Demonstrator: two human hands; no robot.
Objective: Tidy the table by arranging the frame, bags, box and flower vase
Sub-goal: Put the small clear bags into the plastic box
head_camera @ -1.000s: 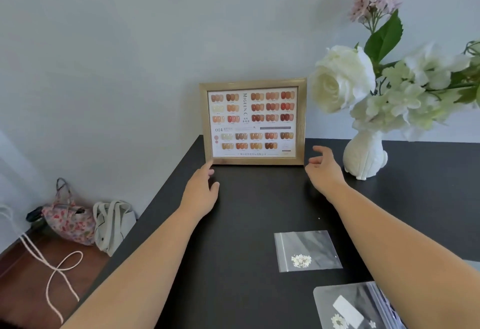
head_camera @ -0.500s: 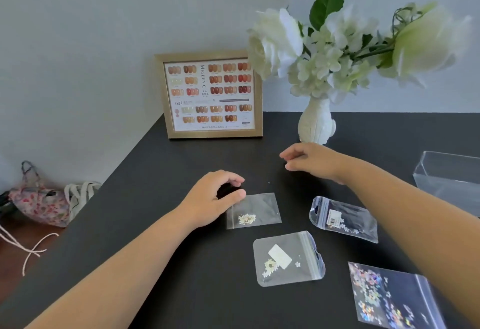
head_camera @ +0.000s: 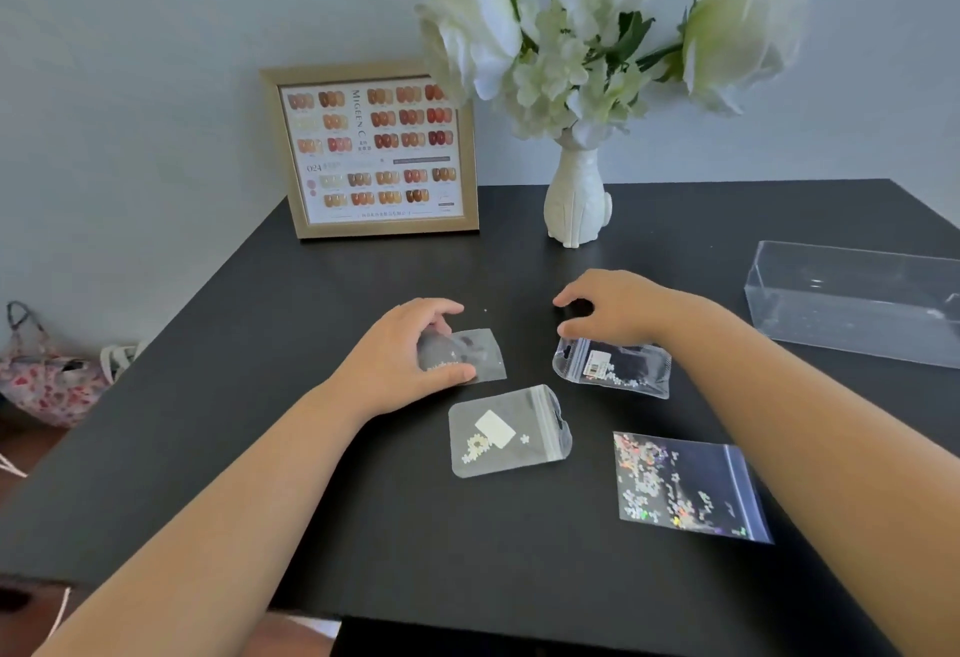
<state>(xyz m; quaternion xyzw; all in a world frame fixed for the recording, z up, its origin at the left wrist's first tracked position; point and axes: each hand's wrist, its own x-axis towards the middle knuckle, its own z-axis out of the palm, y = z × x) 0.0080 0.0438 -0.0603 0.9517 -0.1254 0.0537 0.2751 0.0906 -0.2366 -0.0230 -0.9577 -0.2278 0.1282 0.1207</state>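
Note:
A gold frame (head_camera: 374, 152) with nail colour swatches stands against the wall at the back left of the black table (head_camera: 260, 474). A white flower vase (head_camera: 576, 204) with white blooms stands to its right. My left hand (head_camera: 400, 360) grips a small clear bag (head_camera: 478, 352), lifting its left edge off the table. My right hand (head_camera: 618, 305) hovers curled over the top of a hang-hole bag (head_camera: 618, 368), fingers apart. A frosted bag with white flowers (head_camera: 509, 430) and a glitter bag (head_camera: 685, 487) lie flat nearer me. A clear plastic box (head_camera: 857, 300) lies at the right.
The wall runs close behind the frame and vase. The table's left edge drops to the floor, where a floral bag (head_camera: 47, 381) and a white bag (head_camera: 119, 352) sit. The vase's flowers overhang the back of the table.
My hands left the frame and came back to the middle of the table. The left hand has closed on the small clear bag and raised its edge; the right hand moved over the hang-hole bag.

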